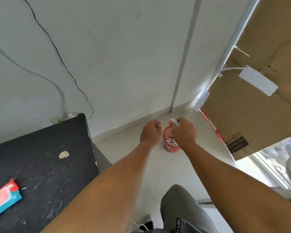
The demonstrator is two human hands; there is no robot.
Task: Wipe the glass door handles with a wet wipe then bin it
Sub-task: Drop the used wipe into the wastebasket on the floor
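A small red mesh bin (168, 146) stands on the pale tiled floor near the wall, with crumpled white paper inside. My right hand (183, 130) hovers over its rim and pinches a white wet wipe (173, 122) between the fingertips. Just left of the bin, my left hand (150, 132) is loosely curled with nothing in it. A red and blue wet wipe packet (4, 198) lies on the black table at the lower left. No door handle is in view.
The scratched black table (45, 158) fills the left side, with a wall socket and cables behind it. Cardboard sheets (252, 105) taped over a glass door stand at the right. My leg in grey trousers (180, 212) is below.
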